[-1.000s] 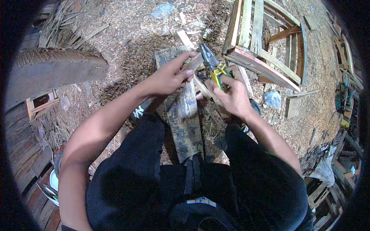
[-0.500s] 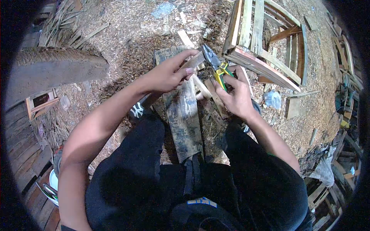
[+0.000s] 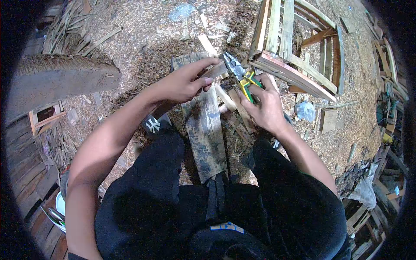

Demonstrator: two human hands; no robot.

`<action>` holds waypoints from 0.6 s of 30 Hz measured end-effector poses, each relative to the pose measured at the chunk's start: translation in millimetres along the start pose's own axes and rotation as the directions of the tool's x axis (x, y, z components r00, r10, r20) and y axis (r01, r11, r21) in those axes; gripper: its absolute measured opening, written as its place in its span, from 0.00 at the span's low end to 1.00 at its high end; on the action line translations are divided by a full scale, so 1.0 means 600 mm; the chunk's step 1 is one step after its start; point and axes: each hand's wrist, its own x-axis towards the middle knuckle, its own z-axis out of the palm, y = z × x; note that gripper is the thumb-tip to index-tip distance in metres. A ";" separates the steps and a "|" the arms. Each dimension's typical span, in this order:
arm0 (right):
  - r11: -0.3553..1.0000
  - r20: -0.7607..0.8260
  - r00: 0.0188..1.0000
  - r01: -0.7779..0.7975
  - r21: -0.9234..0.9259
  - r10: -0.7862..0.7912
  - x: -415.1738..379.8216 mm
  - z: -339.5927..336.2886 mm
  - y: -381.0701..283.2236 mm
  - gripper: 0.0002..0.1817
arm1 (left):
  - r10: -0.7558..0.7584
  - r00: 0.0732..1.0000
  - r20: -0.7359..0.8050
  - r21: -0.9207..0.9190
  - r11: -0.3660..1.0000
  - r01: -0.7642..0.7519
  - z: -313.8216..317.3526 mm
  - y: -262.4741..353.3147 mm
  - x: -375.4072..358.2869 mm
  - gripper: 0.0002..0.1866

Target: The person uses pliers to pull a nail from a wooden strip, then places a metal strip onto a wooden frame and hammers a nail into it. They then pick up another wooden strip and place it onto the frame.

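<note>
Between the thumb and fingers of my left hand [image 3: 187,83] is a short piece of wood [image 3: 215,70], held above a long worn plank [image 3: 203,138] that runs out from between my legs. My right hand [image 3: 265,104] is wrapped round the yellow and green handles of a pair of pliers [image 3: 241,77]. The metal jaws of the pliers point up and left, right at the far end of the wood piece. What the jaws grip there is too small to make out. Loose wood offcuts [image 3: 243,113] lie beneath my right hand, beside the plank.
A slatted wooden crate [image 3: 299,56] stands at the upper right, close to my right hand. A thick timber beam [image 3: 69,80] juts in from the left. Wood shavings cover the ground, with clear plastic bags [image 3: 305,112] on it. A white bucket [image 3: 60,208] sits at lower left.
The pliers have tipped slightly left and their handles have spread a little differently. Both hands stay almost in place, with the wood piece still in my left.
</note>
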 end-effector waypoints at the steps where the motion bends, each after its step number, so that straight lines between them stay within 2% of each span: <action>1: 1.000 0.053 0.999 -0.007 -0.027 0.009 -0.003 -0.001 0.002 0.14 | 0.000 1.000 0.000 0.000 1.000 0.000 -0.003 0.010 -0.002 0.27; 3: 0.998 0.107 0.994 -0.013 -0.054 0.019 -0.005 -0.002 0.005 0.14 | -0.254 0.961 0.104 -0.093 0.960 0.264 -0.010 0.027 -0.006 0.28; 4: 0.999 0.101 0.995 0.009 -0.044 -0.005 -0.005 -0.002 0.007 0.14 | -0.255 0.961 0.104 -0.093 0.960 0.264 -0.008 0.028 -0.007 0.28; 6: 0.999 0.096 0.995 0.032 -0.034 -0.029 -0.005 -0.003 0.007 0.14 | -0.261 0.959 0.110 -0.284 0.916 0.282 -0.004 0.030 -0.007 0.29; 7: 0.999 0.084 0.996 0.039 -0.030 -0.037 -0.004 -0.003 0.006 0.14 | -0.261 0.959 0.110 -0.284 0.916 0.282 -0.005 0.031 -0.006 0.29; 9: 0.999 0.073 0.996 0.047 -0.026 -0.045 -0.003 -0.001 0.004 0.13 | -0.302 0.936 0.178 -0.382 0.856 0.349 -0.011 0.035 -0.005 0.29; 13: 0.999 0.058 0.998 0.027 0.039 -0.029 0.001 0.001 0.006 0.14 | -0.276 0.943 0.188 -0.373 0.868 0.328 -0.011 0.025 0.002 0.28; 15: 0.996 0.061 0.998 0.026 0.088 -0.032 0.002 0.003 0.009 0.14 | -0.213 0.975 0.059 -0.125 0.968 0.219 -0.005 0.019 0.005 0.28; 18: 0.987 0.035 0.998 0.041 0.152 -0.047 -0.002 0.006 0.020 0.14 | -0.136 0.991 0.002 -0.041 0.990 0.136 0.002 0.001 0.002 0.27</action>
